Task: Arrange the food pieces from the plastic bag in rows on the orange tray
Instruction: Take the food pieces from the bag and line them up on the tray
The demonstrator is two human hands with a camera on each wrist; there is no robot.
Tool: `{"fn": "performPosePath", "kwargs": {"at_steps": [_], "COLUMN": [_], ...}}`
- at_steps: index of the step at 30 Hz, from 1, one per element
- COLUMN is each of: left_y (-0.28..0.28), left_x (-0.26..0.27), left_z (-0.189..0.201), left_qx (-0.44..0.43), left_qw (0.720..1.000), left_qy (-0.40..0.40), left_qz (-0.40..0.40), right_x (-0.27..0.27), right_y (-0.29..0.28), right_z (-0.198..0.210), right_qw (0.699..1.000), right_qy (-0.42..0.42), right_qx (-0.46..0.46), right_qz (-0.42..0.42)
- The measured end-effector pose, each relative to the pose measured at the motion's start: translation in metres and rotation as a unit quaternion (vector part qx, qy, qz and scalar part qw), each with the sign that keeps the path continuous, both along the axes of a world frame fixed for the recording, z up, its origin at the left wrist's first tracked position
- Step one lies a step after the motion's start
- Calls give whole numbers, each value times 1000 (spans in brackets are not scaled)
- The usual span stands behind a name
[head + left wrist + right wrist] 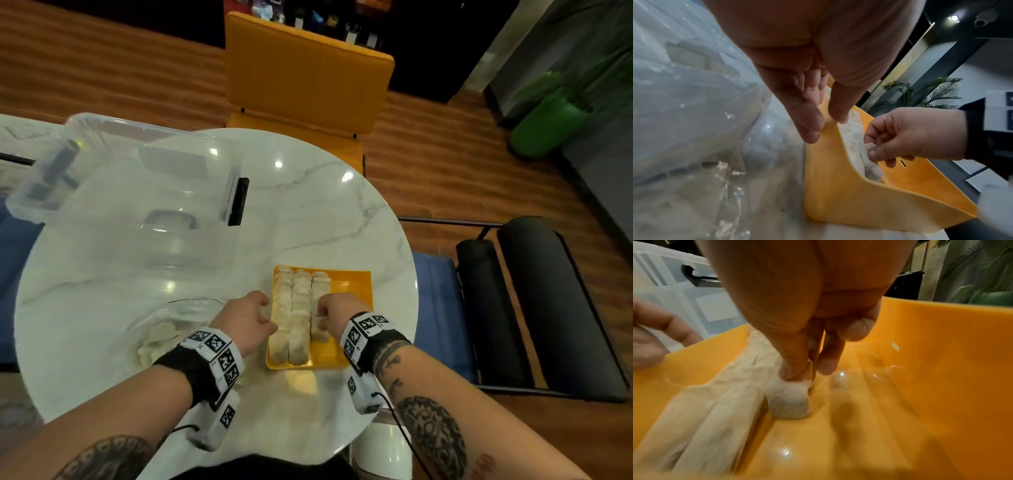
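Observation:
The orange tray lies on the marble table, near its right edge. Pale food pieces fill two long rows on it, and a third row beside them is shorter. My right hand pinches one food piece between thumb and fingers at the near end of the third row, low on the tray floor. My left hand holds the tray's left rim, thumb inside and fingers outside. The plastic bag, with more pieces inside, lies left of the tray.
A clear plastic storage box with a black latch stands at the back left of the table. An orange chair stands beyond the table, a black chair to the right. The right half of the tray is bare.

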State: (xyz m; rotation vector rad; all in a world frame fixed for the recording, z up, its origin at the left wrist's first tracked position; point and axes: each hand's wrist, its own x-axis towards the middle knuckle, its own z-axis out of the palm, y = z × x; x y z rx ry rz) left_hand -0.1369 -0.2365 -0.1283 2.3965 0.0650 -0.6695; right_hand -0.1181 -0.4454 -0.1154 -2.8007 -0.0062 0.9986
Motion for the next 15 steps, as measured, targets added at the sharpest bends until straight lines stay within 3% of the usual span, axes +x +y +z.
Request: {"fn": "performPosePath", "kwargs": {"at_steps": [12, 15], "left_y": [-2, -2], "left_x": [2, 1], "left_z": [-5, -5], "left_qx": [-9, -9], "left_qw": [999, 999], "left_qy": [20, 16], "left_qz": [25, 28], "right_x": [19, 11], "right_y": [-1, -3], "right_z": [-4, 5], "right_qw": [998, 993], "right_qy": [-25, -63], "right_qx": [6, 32], "right_qz": [-55, -94]}}
